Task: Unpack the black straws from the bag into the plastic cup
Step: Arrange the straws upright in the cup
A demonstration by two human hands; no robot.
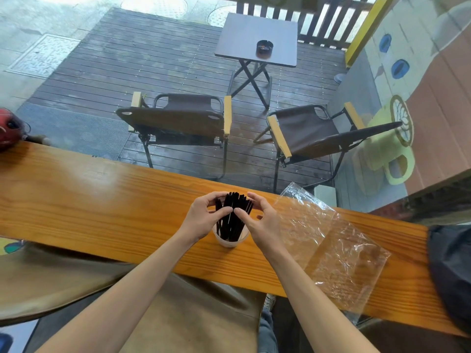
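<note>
From my head camera I look down on a long wooden bench [102, 200] set against a window. A small plastic cup [230, 240] stands upright on it, near the middle of my view, and the black straws [233, 215] stand in it as a bunch, their tops fanning out a little above the rim. My left hand [204, 217] curls around the left side of the bunch, fingers bent over the straw tops and thumb pressing in from the near side. My right hand [262, 217] mirrors it on the right, fingers cupped over the tops and thumb meeting my left thumb in front of the straws. Both hands are closed loosely on the bunch, touching it well above the cup; neither hand touches the cup itself as far as I can tell. The clear plastic bag [336, 248] lies flat and crumpled on the bench just to the right of my right hand, with no straws visible in it. At the right end of the bench lies something dark [451, 271], and at the far left end sits a red object [9, 128]; I cannot tell what either is. Through the glass beyond the bench I see two folding chairs [178, 118] on a wooden deck and a small table [257, 38] with an ashtray [264, 47] on it.
</note>
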